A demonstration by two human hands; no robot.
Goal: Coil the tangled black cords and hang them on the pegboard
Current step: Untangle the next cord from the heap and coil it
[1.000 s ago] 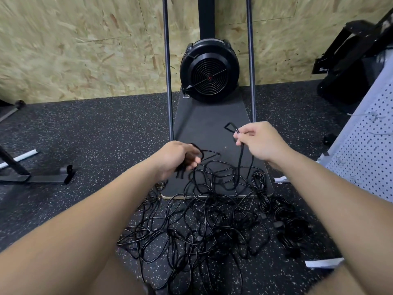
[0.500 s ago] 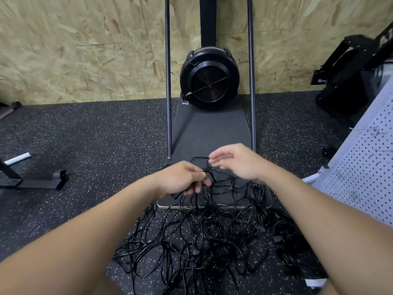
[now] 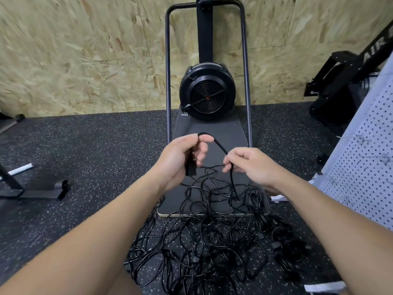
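Note:
A tangle of black cords (image 3: pixel 212 237) lies on the speckled rubber floor and over the front of a dark platform. My left hand (image 3: pixel 180 158) grips one cord end, with its plug hanging below the palm and the cord looping over the fingers. From there the cord (image 3: pixel 220 145) runs down to the right into my right hand (image 3: pixel 248 165), which pinches it between thumb and fingers. Below my right hand the cord drops into the tangle. The white pegboard (image 3: pixel 361 158) leans at the right edge.
A black fan unit (image 3: pixel 207 93) with a metal tube frame (image 3: pixel 168 81) stands on the dark platform (image 3: pixel 225 133) against an OSB wall. Black equipment (image 3: pixel 340 81) sits at the right rear. A black stand base (image 3: pixel 38 190) lies at the left.
Both hands have risen and drawn apart. The left hand now holds the plug end up, and a length of cord stretches between the two hands.

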